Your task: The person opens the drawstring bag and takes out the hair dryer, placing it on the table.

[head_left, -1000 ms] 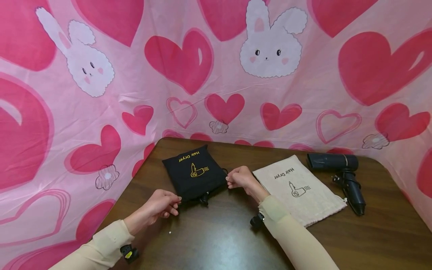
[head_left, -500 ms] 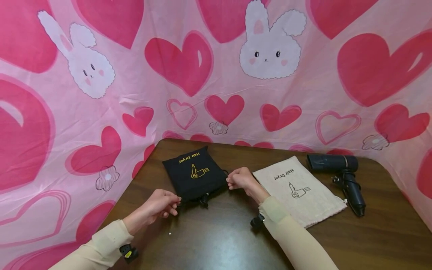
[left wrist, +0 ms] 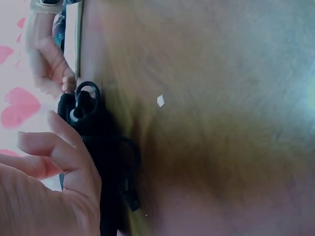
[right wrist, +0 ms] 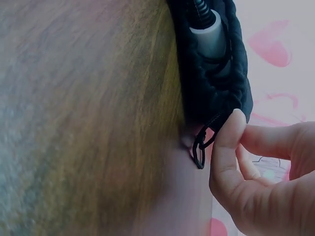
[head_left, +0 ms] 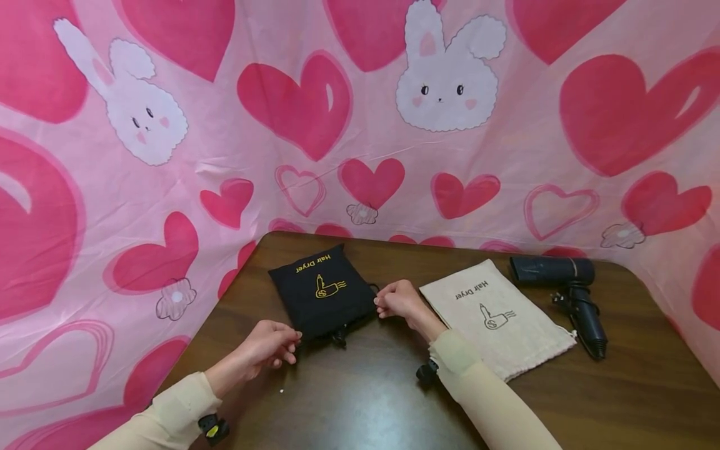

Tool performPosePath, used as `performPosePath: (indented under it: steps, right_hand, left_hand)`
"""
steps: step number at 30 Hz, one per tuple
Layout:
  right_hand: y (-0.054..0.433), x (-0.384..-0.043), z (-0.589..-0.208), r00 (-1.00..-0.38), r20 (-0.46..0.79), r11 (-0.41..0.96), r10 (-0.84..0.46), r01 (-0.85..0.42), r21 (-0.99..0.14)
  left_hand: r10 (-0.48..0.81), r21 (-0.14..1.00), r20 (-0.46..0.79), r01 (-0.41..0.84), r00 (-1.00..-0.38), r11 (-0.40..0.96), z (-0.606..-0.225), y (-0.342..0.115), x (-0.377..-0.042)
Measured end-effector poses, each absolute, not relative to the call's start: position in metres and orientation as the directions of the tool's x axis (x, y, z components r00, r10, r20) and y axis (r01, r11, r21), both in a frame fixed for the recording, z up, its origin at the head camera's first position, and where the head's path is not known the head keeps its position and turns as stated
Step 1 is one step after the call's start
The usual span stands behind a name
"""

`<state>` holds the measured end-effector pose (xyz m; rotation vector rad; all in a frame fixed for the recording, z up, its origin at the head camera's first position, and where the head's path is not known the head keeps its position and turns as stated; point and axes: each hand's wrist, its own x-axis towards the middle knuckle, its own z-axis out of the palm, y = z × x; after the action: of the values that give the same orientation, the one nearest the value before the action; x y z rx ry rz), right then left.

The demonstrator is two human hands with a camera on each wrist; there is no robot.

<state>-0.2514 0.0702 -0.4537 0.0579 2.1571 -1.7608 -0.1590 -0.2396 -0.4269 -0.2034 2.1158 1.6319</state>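
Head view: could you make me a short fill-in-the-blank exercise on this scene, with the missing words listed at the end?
The lettering on the black bag is ____.
The person's ____ hand is the one farther from the pale bag.
The dryer appears to the ____ of the pale bag.
The backdrop shows ____ rabbit heads.

Missing words: yellow; left; right; two.

The head view looks forward-down from above; close, sideways wrist views share the black bag (head_left: pixel 320 312).
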Motion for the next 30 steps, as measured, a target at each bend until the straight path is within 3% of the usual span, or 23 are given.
performPosePath:
  steps: [9, 19, 30]
  right_hand:
    - [0.066, -0.246, -0.45, -0.93, -0.283, 0.359, -0.234, 0.188, -0.914]
    - [0.065, -0.246, -0.453, -0.901, -0.291, 0.417, -0.322, 0.141, -0.898]
    - [0.058, -0.242, -0.455, -0.929, -0.258, 0.447, -0.265, 0.119, -0.887]
  left_hand:
    - [0.057, 0.88, -0.421, -0.393, -0.905, 0.268, -0.427, -0.225, -0.153]
    - [-0.017, 0.857, -0.395, -0.375, -0.919, 0.354, -0.435, -0.212, -0.153]
    - [-0.03, 0.849, -0.37, -0.35, -0.929, 0.396, -0.442, -0.202, -0.163]
